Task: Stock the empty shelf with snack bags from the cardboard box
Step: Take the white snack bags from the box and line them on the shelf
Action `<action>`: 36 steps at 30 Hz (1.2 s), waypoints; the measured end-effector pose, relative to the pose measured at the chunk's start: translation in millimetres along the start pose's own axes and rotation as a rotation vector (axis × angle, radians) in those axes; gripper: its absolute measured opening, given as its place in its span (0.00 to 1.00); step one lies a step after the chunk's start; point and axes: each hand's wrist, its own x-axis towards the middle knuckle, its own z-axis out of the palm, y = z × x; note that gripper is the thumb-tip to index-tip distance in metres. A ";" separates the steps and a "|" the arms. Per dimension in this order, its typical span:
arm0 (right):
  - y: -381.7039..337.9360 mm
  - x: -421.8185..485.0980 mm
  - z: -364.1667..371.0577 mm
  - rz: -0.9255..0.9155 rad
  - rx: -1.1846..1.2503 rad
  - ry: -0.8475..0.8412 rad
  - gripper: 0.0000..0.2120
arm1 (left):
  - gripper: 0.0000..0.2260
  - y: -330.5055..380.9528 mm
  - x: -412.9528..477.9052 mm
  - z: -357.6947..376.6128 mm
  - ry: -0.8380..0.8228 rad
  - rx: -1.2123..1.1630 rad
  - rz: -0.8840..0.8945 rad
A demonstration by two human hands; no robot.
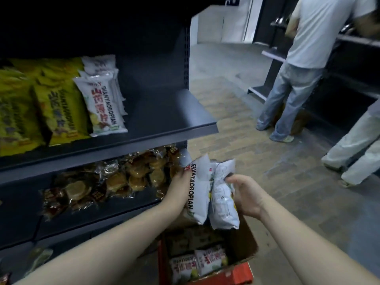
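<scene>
Bags [197, 264] left in box [245, 273], nearest | left grip [178, 182] clasps white bag [198, 192] upright, right grip [246, 194] clasps second bag [222, 202], both raised above box, probably for shelving | shelf [164, 112] bare at right beside white row [102, 103], likely their slot

Both bare forearms reach forward, converging. Left hand [180, 181] curls fingers round edge of snack bag [198, 192]. Right hand [245, 195], knuckles up, grips second bag [223, 202]. Hands near, not touching.

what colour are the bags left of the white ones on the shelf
The bags are yellow; the head view shows it.
</scene>
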 end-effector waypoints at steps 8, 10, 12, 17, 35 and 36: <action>-75.3 -23.7 79.9 -0.269 -0.102 -0.058 0.19 | 0.22 84.1 -13.5 -30.7 -0.163 -0.107 0.261; -82.0 -23.5 98.2 -0.376 -0.238 -0.012 0.27 | 0.29 94.5 -9.6 -36.4 -0.119 -0.049 0.346; -86.8 -23.7 113.1 -0.475 -0.364 0.065 0.40 | 0.38 111.1 -18.8 -31.0 -0.149 -0.026 0.273; -87.9 -20.7 133.3 -0.567 -0.419 0.086 0.37 | 0.36 122.2 -33.9 -46.3 -0.141 0.008 0.366; -107.5 40.3 190.4 -0.569 -0.561 0.001 0.26 | 0.19 133.4 -8.1 -107.8 0.027 -0.103 0.336; -110.9 46.7 192.8 -0.575 -0.556 0.014 0.23 | 0.15 134.6 -0.7 -113.3 0.042 -0.110 0.332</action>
